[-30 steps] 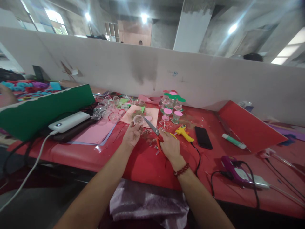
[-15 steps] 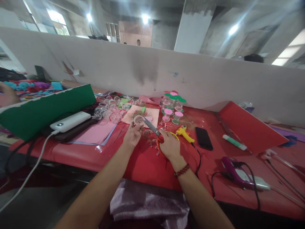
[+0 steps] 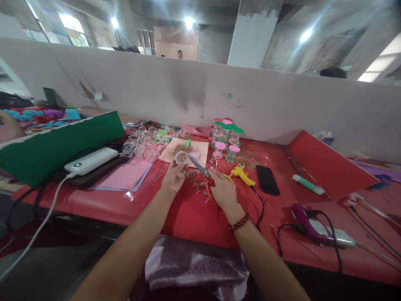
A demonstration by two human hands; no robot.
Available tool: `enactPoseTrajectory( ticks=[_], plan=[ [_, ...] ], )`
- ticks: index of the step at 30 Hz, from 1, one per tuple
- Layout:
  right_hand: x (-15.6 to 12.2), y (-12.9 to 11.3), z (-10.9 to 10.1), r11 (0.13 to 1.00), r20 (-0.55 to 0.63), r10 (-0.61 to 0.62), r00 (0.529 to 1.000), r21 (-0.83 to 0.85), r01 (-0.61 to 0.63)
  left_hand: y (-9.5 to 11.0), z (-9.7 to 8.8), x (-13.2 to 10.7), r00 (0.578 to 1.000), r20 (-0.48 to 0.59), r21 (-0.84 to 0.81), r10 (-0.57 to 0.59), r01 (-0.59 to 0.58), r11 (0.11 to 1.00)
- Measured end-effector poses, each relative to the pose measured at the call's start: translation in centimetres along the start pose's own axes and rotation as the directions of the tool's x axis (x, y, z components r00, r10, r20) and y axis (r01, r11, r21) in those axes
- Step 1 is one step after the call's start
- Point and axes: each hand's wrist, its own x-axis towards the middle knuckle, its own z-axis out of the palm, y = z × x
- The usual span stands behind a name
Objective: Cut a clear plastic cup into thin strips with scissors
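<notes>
My left hand (image 3: 173, 177) is closed around a small clear plastic cup (image 3: 181, 157), held just above the red table (image 3: 188, 213). My right hand (image 3: 223, 192) grips a pair of scissors (image 3: 200, 168) with orange handles; the blades point up and left, and their tip touches the cup's rim. A red bead bracelet (image 3: 239, 223) sits on my right wrist. Small cut scraps lie on the table under both hands.
Several clear cups (image 3: 142, 144) and cups with pink and green discs (image 3: 226, 140) stand behind. A yellow glue gun (image 3: 242, 174), black phone (image 3: 267, 180), glue stick (image 3: 308, 184), purple glue gun (image 3: 308, 224), white power bank (image 3: 90, 160), pink sheet (image 3: 125, 174), green board (image 3: 59, 142) and red board (image 3: 328, 167) surround the hands.
The scissor blades have closed in on the cup's rim. Both hands stay in nearly the same place.
</notes>
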Motion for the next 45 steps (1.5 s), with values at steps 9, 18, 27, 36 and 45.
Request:
enactPoseTrajectory(
  ticks=[9, 18, 27, 36, 45],
  plan=[
    [-0.03, -0.03, -0.09, 1.0, 0.065, 0.021, 0.998, -0.004, -0.02, 0.04, 0.67, -0.6, 0.999, 0.041, 0.027, -0.01, 0.009, 1.0],
    [0.32, 0.52, 0.24, 0.997, -0.05, 0.078, 0.996, 0.032, -0.076, 0.11, 0.03, 0.01, 1.0, 0.005, -0.012, -0.015, 0.015, 1.0],
    [0.02, -0.07, 0.65, 0.999, -0.041, 0.038, 0.998, 0.007, -0.038, -0.03, -0.1, 0.07, 1.0, 0.022, -0.003, 0.019, -0.019, 1.0],
    [0.0, 0.04, 0.23, 1.0, -0.028, -0.01, 1.0, 0.006, 0.01, 0.15, 0.46, -0.3, 1.0, -0.029, -0.014, -0.001, 0.0, 1.0],
    [0.06, 0.33, 0.41, 0.999, 0.007, 0.026, 1.0, 0.039, -0.026, 0.15, 0.35, -0.19, 1.0, -0.005, -0.007, -0.007, 0.007, 1.0]
  ],
)
